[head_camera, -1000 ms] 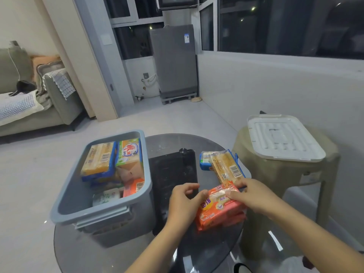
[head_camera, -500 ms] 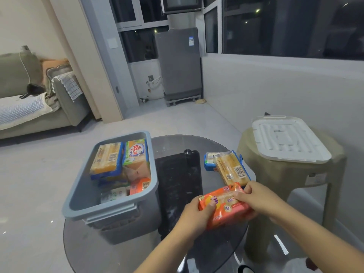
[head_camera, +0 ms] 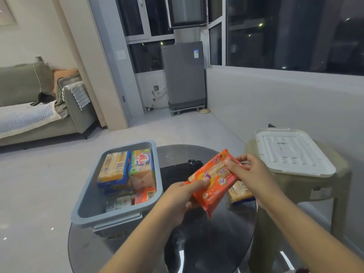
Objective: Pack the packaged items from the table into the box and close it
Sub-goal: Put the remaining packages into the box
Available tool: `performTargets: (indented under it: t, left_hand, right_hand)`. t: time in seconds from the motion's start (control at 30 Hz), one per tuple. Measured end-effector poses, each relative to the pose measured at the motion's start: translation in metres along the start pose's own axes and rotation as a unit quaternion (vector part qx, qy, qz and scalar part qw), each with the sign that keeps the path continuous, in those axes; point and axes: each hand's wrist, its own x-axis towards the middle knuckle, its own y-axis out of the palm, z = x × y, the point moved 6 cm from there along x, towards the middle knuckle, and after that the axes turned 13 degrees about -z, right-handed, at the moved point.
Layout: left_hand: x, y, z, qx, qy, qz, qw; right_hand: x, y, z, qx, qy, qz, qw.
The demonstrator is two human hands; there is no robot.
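Head view: person holding orange packet [head_camera: 213, 182] above glass table [head_camera: 206, 243], clear of surface, just right of grey box [head_camera: 118, 215]. Left hand [head_camera: 183, 200] gripping packet's near end, thumb on top; right hand [head_camera: 250, 174] pinching far end, fingers curled round edge. Packet tilting, far end higher. Wrapper looking glossy, likely slippery; contents probably light, fairly stiff, so end grips suiting it. Yellow packet [head_camera: 239, 192] waiting on table beneath. White lid [head_camera: 293, 152] lying on stool [head_camera: 325, 194], well apart from box.
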Motion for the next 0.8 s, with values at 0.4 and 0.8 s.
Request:
performTargets:
  t: [0.4, 0.8]
  left_hand:
    - [-0.034, -0.038, -0.049, 0.048, 0.052, 0.005, 0.997]
    - [-0.019, -0.133, -0.076, -0.026, 0.039, -0.023, 0.999]
  right_hand:
    - [-0.008, 0.045, 0.08, 0.119, -0.091, 0.028, 0.988]
    - [-0.038, 0.151, 0.09, 0.153, -0.074, 0.196, 0.966]
